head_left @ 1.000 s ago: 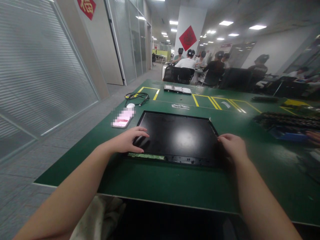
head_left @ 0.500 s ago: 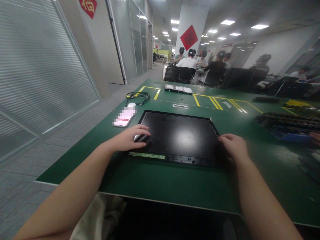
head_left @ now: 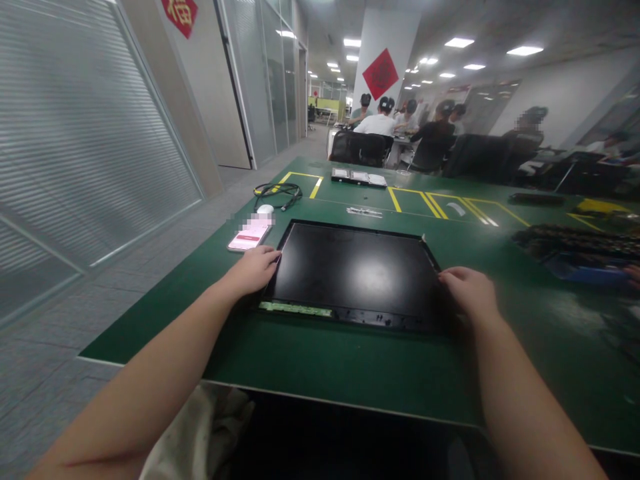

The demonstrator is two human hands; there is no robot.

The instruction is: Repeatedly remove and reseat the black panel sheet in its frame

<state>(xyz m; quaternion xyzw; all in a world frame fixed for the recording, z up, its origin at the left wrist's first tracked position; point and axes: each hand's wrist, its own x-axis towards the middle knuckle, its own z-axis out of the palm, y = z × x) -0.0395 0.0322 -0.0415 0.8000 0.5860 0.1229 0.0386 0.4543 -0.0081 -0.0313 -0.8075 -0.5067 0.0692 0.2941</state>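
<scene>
A black display panel (head_left: 345, 267) lies face up on the green table, its glossy screen reflecting a bright patch of light. Along its near edge runs a green circuit board strip (head_left: 295, 309), with a dark bare bezel part to the right. My left hand (head_left: 255, 268) is closed on the panel's left edge, its thumb hidden beneath or behind the fingers. At the opposite side my right hand (head_left: 465, 288) pinches the right edge between thumb and fingers; part of its grip is out of sight.
Left of the panel are a lit phone (head_left: 250, 233), a white mouse-like object (head_left: 265, 209) and a coiled black cable (head_left: 278, 195). Several drives (head_left: 359, 177) lie beyond. A dark pile of parts and a blue tray (head_left: 575, 270) stand right. People sit at desks behind.
My left hand has drawn back from over the screen to the panel's left edge, its fingers closing there. My right hand stays at the right edge. The view has shifted slightly.
</scene>
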